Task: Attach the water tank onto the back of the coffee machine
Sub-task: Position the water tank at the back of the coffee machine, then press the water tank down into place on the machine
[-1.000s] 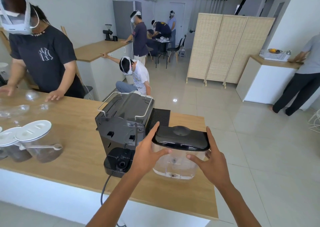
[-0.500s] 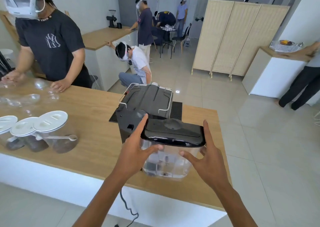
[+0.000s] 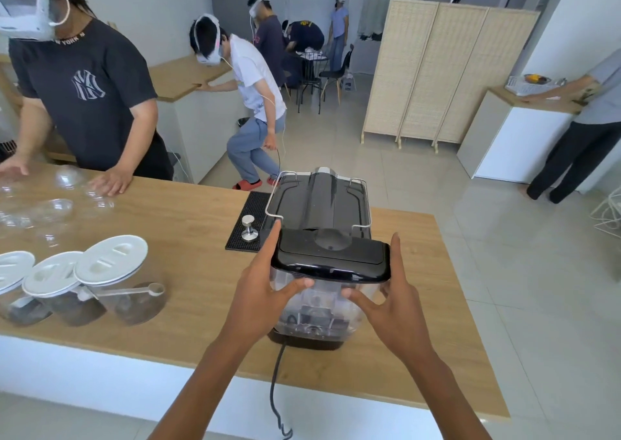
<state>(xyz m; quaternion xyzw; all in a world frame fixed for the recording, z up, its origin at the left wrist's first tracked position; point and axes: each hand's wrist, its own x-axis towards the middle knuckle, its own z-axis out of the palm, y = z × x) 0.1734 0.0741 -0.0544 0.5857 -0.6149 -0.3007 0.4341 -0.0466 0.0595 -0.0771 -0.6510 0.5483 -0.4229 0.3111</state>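
Observation:
The black coffee machine point(image 3: 322, 201) stands on the wooden counter point(image 3: 188, 224), its back side toward me. Against that back sits the clear water tank point(image 3: 319, 305) with a glossy black lid point(image 3: 331, 255), directly over the machine's rear base. My left hand point(image 3: 265, 291) grips the tank's left side, thumb across its clear front. My right hand point(image 3: 389, 308) grips the right side, fingers up along the lid's edge. The tank's lower part is partly hidden behind my hands.
A black power cord point(image 3: 277, 382) hangs from the machine over the counter's near edge. A metal tamper point(image 3: 249, 227) stands on a black mat point(image 3: 248, 218) left of the machine. Three white-lidded jars point(image 3: 111, 271) and clear domes point(image 3: 64, 204) fill the counter's left. A person point(image 3: 84, 93) leans on the far side.
Both hands carried the tank leftward from beside the machine and brought it in against its back, over the rear base. A crouching person behind has stood up.

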